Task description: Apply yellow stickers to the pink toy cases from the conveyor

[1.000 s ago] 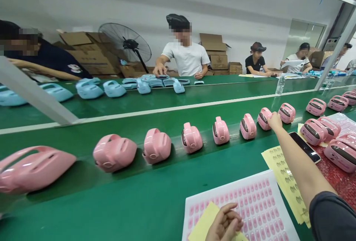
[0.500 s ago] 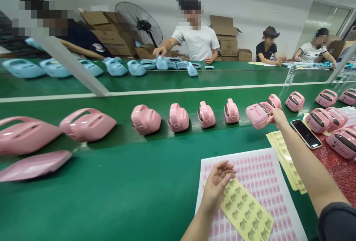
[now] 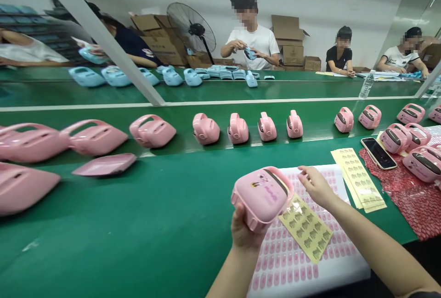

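Gripping a glossy pink case [image 3: 261,197] from below with the left hand [image 3: 246,231], thumb up its side. Holding the right hand [image 3: 317,188] near the raised handle, fingers half open and loosely bent (cannot tell about anything small between the fingertips). Showing on the case: a smooth, rounded-square face with a printed figure and lettering, plus a dark strip under the curved handle.

Tilting that one case over the left part of one white sheet [image 3: 292,261], thin and flat, with many rows of small pink ovals. Lying on it, just beside the case: one yellow paper sheet [image 3: 306,229] with dark printed shapes. Farther right, at least two overlapping yellow strips [image 3: 360,178], one dark-screened phone [image 3: 379,152], and at least three pink cases [image 3: 425,164] on crinkled red wrap [image 3: 413,206].

Beyond, on the smooth green surface [image 3: 155,224]: at least ten pink cases in a line [image 3: 267,126], one shallow pink shell [image 3: 105,165] near its left part, and one clear plastic bottle [image 3: 366,85]. Farthest off, several rounded blue cases [image 3: 172,76] and one round wire fan [image 3: 196,29].
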`<act>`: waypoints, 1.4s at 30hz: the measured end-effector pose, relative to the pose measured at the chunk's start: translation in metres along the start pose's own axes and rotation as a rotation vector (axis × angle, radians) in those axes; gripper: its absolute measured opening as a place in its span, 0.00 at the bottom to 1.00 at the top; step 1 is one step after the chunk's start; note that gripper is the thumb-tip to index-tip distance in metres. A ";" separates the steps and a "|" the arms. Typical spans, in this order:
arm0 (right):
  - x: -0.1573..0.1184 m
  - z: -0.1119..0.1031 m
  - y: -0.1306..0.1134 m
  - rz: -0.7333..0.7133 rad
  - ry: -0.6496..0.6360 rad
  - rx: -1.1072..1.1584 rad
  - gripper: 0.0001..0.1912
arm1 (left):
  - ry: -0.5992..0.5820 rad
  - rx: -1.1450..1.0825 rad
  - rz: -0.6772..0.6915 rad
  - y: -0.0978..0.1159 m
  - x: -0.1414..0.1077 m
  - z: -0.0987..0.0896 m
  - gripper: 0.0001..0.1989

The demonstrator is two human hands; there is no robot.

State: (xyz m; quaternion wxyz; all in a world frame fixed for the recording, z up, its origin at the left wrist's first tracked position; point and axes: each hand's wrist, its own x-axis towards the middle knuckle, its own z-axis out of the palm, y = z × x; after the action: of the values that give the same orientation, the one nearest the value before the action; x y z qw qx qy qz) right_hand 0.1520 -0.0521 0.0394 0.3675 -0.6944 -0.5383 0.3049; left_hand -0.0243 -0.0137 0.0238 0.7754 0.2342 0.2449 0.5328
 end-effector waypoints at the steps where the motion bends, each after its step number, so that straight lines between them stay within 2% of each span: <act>1: 0.002 0.004 0.004 -0.033 -0.004 -0.153 0.16 | 0.041 -0.041 0.034 0.004 -0.003 -0.002 0.31; 3: 0.004 0.016 0.008 -0.075 -0.056 -0.326 0.16 | 0.088 -0.103 0.074 0.009 -0.007 -0.008 0.27; 9: 0.006 0.057 0.005 -0.129 -0.140 -0.394 0.11 | 0.135 -0.217 0.041 0.004 -0.011 -0.025 0.26; 14: 0.007 0.066 0.006 -0.085 -0.137 -0.362 0.11 | 0.180 -0.224 0.034 -0.005 -0.010 -0.029 0.20; 20: 0.005 0.053 0.003 -0.017 -0.175 -0.189 0.06 | 0.219 -0.199 0.061 -0.009 -0.008 -0.031 0.18; 24: 0.004 0.041 0.003 0.025 -0.320 -0.020 0.06 | 0.275 -0.196 0.067 -0.005 -0.008 -0.025 0.19; 28: 0.004 0.017 0.002 0.035 -0.434 0.182 0.02 | 0.313 -0.135 0.057 0.002 -0.011 -0.009 0.23; 34: -0.008 -0.022 -0.030 0.026 -0.324 0.688 0.15 | 0.233 0.201 0.065 0.001 -0.017 0.021 0.29; 38: -0.019 -0.024 -0.048 0.010 -0.339 0.629 0.12 | 0.180 0.275 0.014 -0.008 -0.019 0.032 0.32; 42: -0.023 -0.017 -0.046 0.064 -0.298 0.567 0.10 | 0.190 0.300 -0.010 -0.012 -0.019 0.035 0.31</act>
State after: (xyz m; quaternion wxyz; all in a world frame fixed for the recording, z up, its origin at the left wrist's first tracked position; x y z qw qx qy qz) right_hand 0.1363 -0.0708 0.0874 0.4539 -0.5286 -0.4578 0.5523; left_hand 0.0000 -0.0386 0.0455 0.7079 0.2947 0.3948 0.5061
